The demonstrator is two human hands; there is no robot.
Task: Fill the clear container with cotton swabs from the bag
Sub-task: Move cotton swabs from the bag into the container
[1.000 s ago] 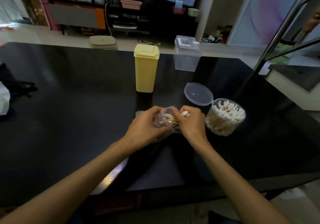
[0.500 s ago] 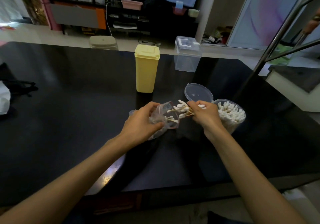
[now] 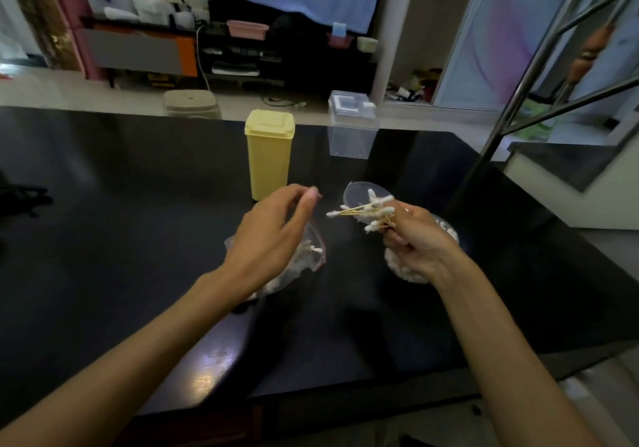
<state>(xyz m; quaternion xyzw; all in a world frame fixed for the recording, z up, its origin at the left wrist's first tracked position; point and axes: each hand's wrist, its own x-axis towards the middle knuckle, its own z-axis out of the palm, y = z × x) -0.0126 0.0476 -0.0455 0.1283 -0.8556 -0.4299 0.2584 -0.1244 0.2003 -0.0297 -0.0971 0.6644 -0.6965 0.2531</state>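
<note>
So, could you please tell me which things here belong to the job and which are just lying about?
Job: bag, swabs in right hand, clear tub, its lid, left hand.
Lying about: yellow bin, clear box.

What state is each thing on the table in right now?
Right hand: gripping a bunch of cotton swabs.
Left hand: open, above the bag.
Bag: open, swabs still inside.
Round clear container: lid flipped open, mostly hidden.
Yellow container: upright, lid closed.
Square clear box: lid on.
</note>
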